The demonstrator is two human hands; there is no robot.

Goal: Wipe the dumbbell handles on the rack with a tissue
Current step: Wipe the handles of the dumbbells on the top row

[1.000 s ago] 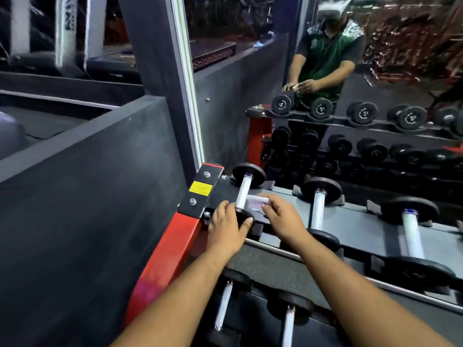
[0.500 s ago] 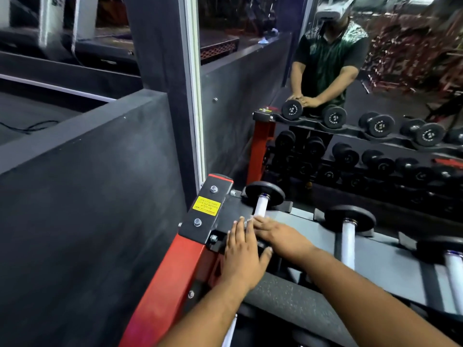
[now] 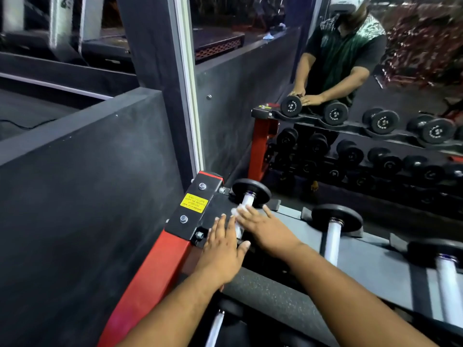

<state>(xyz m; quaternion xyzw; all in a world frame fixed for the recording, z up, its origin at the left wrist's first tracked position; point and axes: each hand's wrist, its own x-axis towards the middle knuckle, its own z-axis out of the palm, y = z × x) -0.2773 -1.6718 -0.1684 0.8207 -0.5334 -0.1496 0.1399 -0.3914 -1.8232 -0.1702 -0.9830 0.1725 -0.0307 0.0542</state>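
Two hands meet at the leftmost dumbbell (image 3: 246,211) on the rack (image 3: 295,216)'s top shelf. Our right hand (image 3: 265,227) lies over its white handle with a tissue (image 3: 236,211) beneath the straight fingers. Our left hand (image 3: 223,249) rests flat over the near weight plate, hiding it. We note a yellow label (image 3: 194,202) just left, and a second dumbbell (image 3: 334,229) to the right. A mirror (image 3: 325,96) stands behind.

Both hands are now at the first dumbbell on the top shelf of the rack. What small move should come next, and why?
Probably the right hand should slide the white tissue along the pale handle of the leftmost black dumbbell toward its far plate. The tissue lies against that handle under the fingers, and bare handle still shows beyond it. The left hand rests flat near the close end, seemingly steadying it.
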